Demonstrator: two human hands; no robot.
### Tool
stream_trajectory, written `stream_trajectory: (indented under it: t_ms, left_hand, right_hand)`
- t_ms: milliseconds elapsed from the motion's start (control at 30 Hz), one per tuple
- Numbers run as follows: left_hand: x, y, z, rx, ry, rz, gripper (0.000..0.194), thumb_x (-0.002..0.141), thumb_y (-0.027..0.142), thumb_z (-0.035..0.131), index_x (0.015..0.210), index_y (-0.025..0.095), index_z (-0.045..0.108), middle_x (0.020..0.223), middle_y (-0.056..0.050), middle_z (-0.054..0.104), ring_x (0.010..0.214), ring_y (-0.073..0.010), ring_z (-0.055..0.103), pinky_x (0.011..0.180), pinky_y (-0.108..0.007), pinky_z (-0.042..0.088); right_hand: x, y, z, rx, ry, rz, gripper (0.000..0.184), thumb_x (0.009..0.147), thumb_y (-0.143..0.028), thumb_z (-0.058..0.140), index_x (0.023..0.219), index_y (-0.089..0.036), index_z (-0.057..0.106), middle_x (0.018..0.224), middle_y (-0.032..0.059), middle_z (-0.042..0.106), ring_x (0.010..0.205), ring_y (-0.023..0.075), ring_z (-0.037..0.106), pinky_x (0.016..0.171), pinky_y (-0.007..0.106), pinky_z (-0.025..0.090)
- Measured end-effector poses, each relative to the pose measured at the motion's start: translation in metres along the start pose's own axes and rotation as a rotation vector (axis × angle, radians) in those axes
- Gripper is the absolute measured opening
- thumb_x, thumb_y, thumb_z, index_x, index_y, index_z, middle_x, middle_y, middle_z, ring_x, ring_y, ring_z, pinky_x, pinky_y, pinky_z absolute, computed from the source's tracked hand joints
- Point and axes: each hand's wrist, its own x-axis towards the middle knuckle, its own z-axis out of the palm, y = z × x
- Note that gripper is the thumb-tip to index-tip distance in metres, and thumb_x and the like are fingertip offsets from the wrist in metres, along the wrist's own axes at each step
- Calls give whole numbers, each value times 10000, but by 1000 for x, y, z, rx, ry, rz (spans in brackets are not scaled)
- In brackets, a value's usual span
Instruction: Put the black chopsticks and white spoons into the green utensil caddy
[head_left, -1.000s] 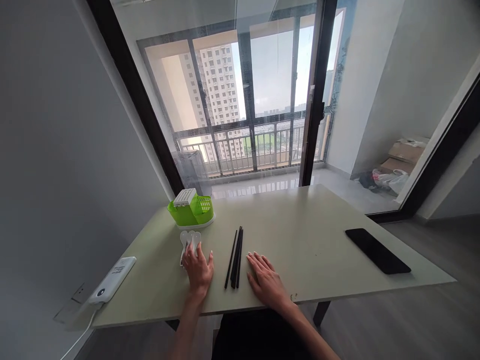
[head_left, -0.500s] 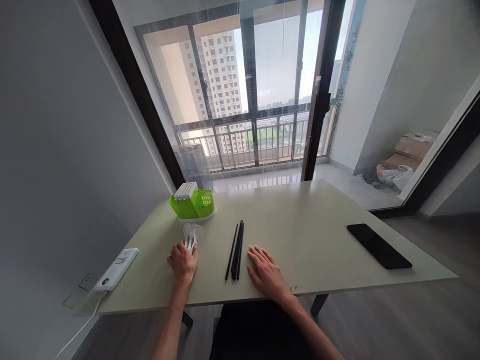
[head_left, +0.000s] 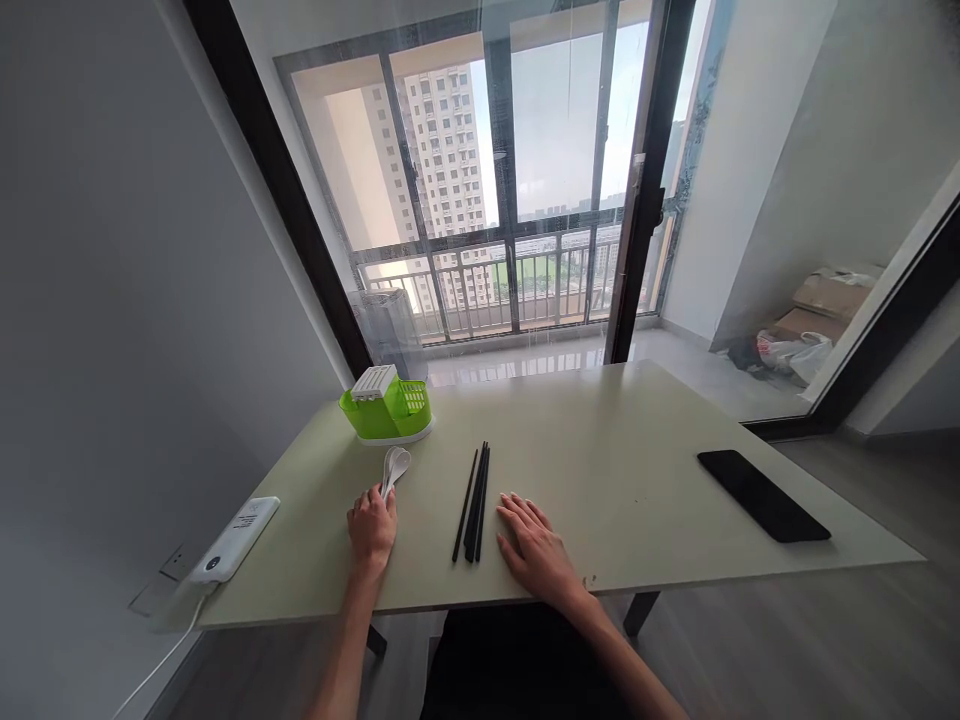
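Right hand [head_left: 534,545] palm-down on the table [head_left: 600,470], fingers extended, holding nothing. Black chopsticks [head_left: 472,530] lie just beside it. Left hand [head_left: 372,524] closed around the handles of white spoons [head_left: 398,460], bowls pointing away. Green caddy [head_left: 371,420] farther back, past the spoons.

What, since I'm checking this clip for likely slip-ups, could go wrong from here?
The left hand grips the white spoons low, by their handles, with the bowls overlapping beyond the fingers; one could perhaps slip out of the bunch.
The black chopsticks lie loose between that hand and the right hand, so a sideways brush might scatter them.
The white device sits near the table's edge, its cord hanging off; a snag might drag it down.
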Motion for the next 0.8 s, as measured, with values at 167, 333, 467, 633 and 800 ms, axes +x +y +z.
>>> stream_trajectory:
  t_ms: [167,333,467,633,800]
  left_hand:
    - [-1,0,3,-59,1,29,351,1006,333,424,1132,111,665,1018,-176,741,977,-326,685,830,-406,483]
    - [-6,4,5,-155,13,79,332,1001,341,427,1126,155,672,1029,-156,744,961,-303,694,848,-404,505]
    - [-14,15,5,-256,31,129,350,1007,375,414,1100,171,683,1010,-146,741,972,-307,693,862,-417,522]
    - [-25,45,3,-398,69,157,411,1037,420,352,1083,184,685,979,-135,735,948,-302,696,840,-424,545]
    - [-36,79,-9,-527,106,183,424,1067,430,311,1051,191,660,970,-113,712,932,-264,693,815,-386,554]
  right_hand:
    - [0,2,2,4,6,-9,455,989,-286,479,1418,-164,570,1577,82,479,1501,224,371,1263,458,283]
    - [-1,3,4,12,30,-13,442,978,-279,497,1402,-182,582,1562,82,500,1492,229,389,1253,471,301]
    - [-1,2,2,23,36,-28,428,986,-280,489,1395,-205,587,1561,78,502,1492,234,388,1247,482,308]
    - [-1,2,1,18,28,-27,425,989,-284,483,1392,-198,587,1557,81,507,1489,238,393,1245,482,313]
    - [-1,2,1,20,28,-26,421,984,-283,491,1383,-195,593,1558,84,506,1492,236,388,1248,479,308]
